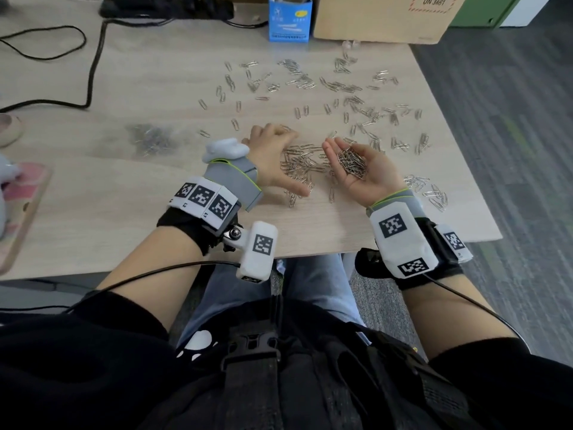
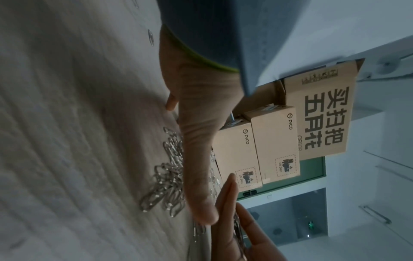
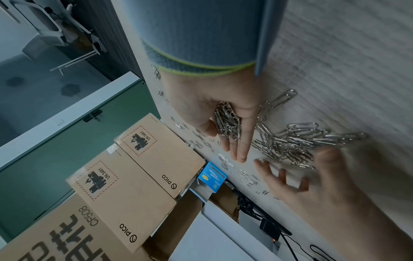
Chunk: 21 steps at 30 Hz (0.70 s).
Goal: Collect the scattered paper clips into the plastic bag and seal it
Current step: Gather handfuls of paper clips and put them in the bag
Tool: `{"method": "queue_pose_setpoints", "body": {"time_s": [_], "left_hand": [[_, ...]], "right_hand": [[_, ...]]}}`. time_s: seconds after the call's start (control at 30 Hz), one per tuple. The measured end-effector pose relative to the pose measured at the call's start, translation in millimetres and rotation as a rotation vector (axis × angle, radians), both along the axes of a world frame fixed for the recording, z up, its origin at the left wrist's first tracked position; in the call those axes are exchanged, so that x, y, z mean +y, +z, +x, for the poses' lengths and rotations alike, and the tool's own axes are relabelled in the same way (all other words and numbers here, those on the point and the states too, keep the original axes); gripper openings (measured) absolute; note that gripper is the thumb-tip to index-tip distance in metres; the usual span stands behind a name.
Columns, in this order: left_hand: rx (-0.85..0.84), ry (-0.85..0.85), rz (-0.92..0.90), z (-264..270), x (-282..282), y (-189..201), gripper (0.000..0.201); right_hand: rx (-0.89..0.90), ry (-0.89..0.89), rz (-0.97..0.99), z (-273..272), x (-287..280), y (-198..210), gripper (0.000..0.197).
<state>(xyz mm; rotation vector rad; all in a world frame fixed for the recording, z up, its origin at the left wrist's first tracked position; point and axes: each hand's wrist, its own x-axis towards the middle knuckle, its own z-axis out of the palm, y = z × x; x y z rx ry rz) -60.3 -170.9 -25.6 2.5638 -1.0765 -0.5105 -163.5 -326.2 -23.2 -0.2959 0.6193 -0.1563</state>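
Small steel paper clips (image 1: 325,97), light, stiff, slippery and apt to tangle, strewn over the wooden desk (image 1: 155,72), best raked into heaps and scooped in bulk rather than pinched singly; clear plastic bag (image 1: 152,139), part filled, lying flat well to the left. Right hand (image 1: 361,170) turned palm up, fingers relaxed and loosely cupped under a handful of clips (image 1: 352,162). Left hand (image 1: 276,159) spread wide, palm down, gripping nothing, arched over the gathered pile (image 1: 299,164) just beside it.
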Motion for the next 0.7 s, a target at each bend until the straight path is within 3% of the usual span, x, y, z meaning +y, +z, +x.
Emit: {"method": "queue_pose_setpoints", "body": {"time_s": [0.07,0.13,0.27,0.4,0.53,0.7], "left_hand": [[-0.034,-0.041,0.068,-4,0,-4,0.131],[-0.033,-0.044,0.032,-4,-2,-6,0.125],[0.053,-0.009,-0.118,3,-10,-6,0.089],[0.02,0.016,-0.174,8,-15,-6,0.051],[0.001,0.033,-0.22,13,-17,-11,0.031],[-0.029,0.014,-0.192,18,-22,-12,0.021]], "right_hand": [[0.002,-0.01,-0.01,1,0,0,0.032],[0.001,-0.02,-0.013,1,1,0,0.035],[0.008,-0.021,-0.025,1,1,0,0.035],[0.017,-0.028,-0.019,2,1,-2,0.034],[0.017,-0.033,0.003,2,0,-1,0.031],[0.015,-0.034,0.003,6,-3,-2,0.036]]}}
